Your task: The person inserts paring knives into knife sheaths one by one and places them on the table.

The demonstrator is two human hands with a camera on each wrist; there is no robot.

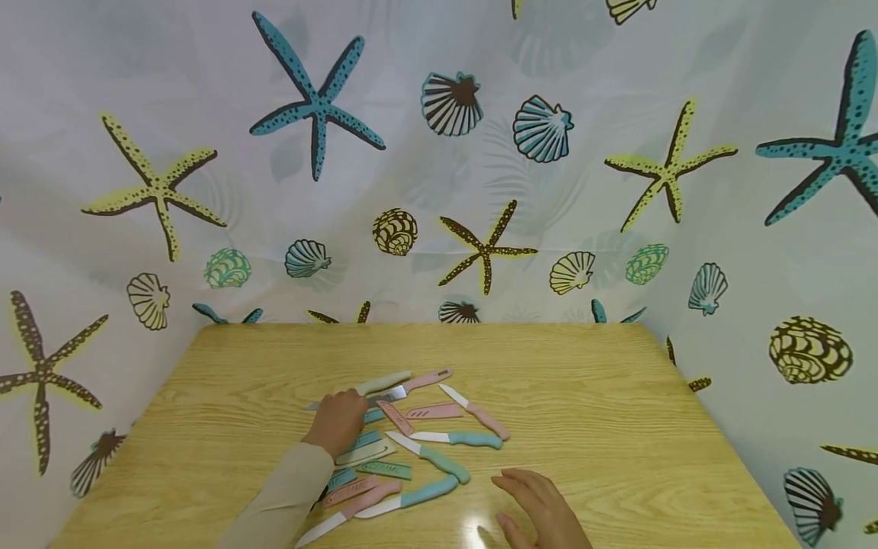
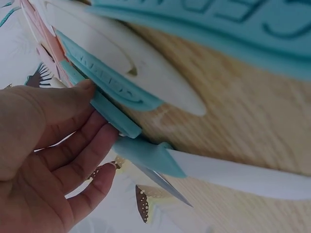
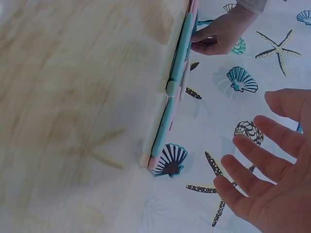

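My left hand (image 1: 339,423) reaches into a group of kitchen knives and blade sheaths left of the table's middle. In the left wrist view its thumb and fingers pinch the edge of a narrow teal sheath (image 2: 114,117). Close beside that sheath lies a teal-handled knife (image 2: 150,156) with a white blade. Past the hand in the head view are a pink-handled knife (image 1: 428,380) and a cream-handled knife (image 1: 386,382). My right hand (image 1: 542,509) is held near the table's front, fingers loosely spread and holding nothing, to the right of the knives.
Toward me lie a green-handled knife (image 1: 444,463), another teal-handled knife (image 1: 428,492) and a pink-handled knife (image 1: 370,498). Several sheaths, including a green sheath (image 1: 386,470) and a pink sheath (image 1: 435,412), lie among them. A patterned curtain (image 1: 411,175) surrounds the wooden table (image 1: 583,381).
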